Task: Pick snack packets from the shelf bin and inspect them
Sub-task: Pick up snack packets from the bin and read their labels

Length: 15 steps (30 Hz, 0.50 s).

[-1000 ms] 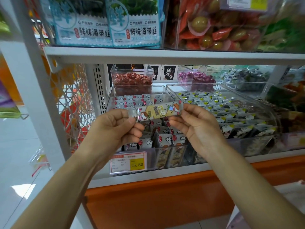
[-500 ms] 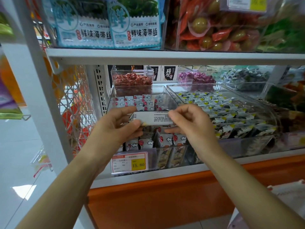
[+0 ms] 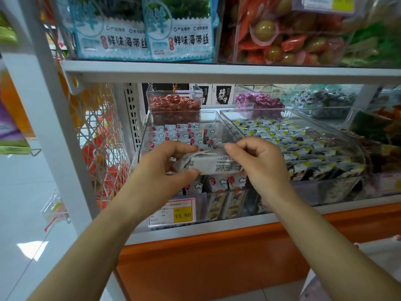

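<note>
My left grip (image 3: 165, 168) is closed around the left end of the snack packet (image 3: 212, 164), thumb pressed along its lower edge and fingers curled over the crimped end. My right grip (image 3: 258, 164) pinches the right end between thumb and forefinger, the other fingers curled loosely behind. The packet lies lengthways between the two, level, its pale side with lines of small print turned up toward me; the print is too small to read. I hold it in the air above the front part of the clear shelf bin (image 3: 210, 111), apart from the packets that fill it, which are white with red spots and little clouds. On the bin's front wall sits a price tag (image 3: 173, 211) with a yellow patch reading 15.80. Just to the right stands a second clear bin (image 3: 256, 110) filled with grey packets with yellow corners. Behind my bin is a small clear tub of red sweets (image 3: 174, 105), and beside that a heap of purple sweets (image 3: 258, 101). The white shelf (image 3: 217, 71) above carries blue seaweed bags (image 3: 180, 33) and a clear box with red and green packs. Below the bins runs an orange panel (image 3: 217, 257), and to the left hangs a white wire basket (image 3: 97, 137).
</note>
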Available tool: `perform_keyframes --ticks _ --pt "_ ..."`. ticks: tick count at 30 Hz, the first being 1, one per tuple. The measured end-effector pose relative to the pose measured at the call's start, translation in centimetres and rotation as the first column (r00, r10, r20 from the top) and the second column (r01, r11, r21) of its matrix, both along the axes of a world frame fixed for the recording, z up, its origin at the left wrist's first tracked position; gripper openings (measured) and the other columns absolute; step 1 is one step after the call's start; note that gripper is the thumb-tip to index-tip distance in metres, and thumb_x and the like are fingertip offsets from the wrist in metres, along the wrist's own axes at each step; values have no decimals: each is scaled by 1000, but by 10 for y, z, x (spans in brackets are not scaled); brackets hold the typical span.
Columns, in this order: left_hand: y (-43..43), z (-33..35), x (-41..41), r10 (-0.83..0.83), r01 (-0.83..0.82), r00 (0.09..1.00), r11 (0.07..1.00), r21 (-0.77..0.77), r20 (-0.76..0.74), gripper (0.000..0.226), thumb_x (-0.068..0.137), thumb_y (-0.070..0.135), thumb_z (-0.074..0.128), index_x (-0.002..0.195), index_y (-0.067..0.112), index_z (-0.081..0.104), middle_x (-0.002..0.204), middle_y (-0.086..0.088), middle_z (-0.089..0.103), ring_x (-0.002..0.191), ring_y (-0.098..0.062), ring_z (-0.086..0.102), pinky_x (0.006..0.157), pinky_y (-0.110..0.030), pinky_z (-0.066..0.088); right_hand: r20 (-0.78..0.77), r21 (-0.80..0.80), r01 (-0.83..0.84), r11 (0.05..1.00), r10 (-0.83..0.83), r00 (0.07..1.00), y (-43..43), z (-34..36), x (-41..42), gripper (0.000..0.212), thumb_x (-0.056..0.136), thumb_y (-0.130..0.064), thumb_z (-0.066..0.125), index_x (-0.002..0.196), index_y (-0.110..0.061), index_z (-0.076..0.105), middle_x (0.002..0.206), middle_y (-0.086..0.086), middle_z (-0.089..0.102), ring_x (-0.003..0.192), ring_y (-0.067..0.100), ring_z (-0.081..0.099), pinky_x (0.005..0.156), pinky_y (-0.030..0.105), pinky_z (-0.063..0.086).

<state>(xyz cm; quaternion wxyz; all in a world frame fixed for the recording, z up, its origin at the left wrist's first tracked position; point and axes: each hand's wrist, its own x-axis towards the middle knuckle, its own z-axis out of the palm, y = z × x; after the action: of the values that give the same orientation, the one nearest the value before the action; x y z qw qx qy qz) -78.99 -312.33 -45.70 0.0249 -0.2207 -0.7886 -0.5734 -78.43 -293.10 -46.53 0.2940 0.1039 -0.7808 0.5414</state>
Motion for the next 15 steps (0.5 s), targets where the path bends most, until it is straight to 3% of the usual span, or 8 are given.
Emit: perform_keyframes --ticks 4,8,12,15 --pt "1 1 2 60 -61 998 998 -24 -32 18 77 32 68 92 24 61 85 6 67 77 -7 65 65 -18 54 -17 82 -12 997 14 1000 -3 -1 2 23 86 -15 65 64 -10 63 51 -8 51 50 0 48 52 7 35" --pt "2 4 2 67 -66 998 997 -25 11 17 78 24 69 84 11 59 81 -9 66 72 -22 65 63 -34 57 -16 121 -61 991 64 998 -5 -1 3 21 86 -16 65 65 -18 64 51 -13 54 51 -1 51 52 7 36" --pt "-4 7 -1 34 -35 997 999 12 69 19 78 18 69 76 2 59 66 -7 63 51 -8 59 47 -15 46 -7 150 -107 983 109 994 -6 0 4 19 85 -17 65 66 -17 65 54 -11 55 53 0 51 52 9 37" --pt "-10 9 -3 32 -30 998 999 -37 61 26 76 30 67 73 4 65 62 -5 66 49 -5 56 45 -12 43 17 150 -140 979 139 990 -5 0 5 19 85 -17 65 66 -21 65 58 -16 61 55 -1 54 53 10 39"
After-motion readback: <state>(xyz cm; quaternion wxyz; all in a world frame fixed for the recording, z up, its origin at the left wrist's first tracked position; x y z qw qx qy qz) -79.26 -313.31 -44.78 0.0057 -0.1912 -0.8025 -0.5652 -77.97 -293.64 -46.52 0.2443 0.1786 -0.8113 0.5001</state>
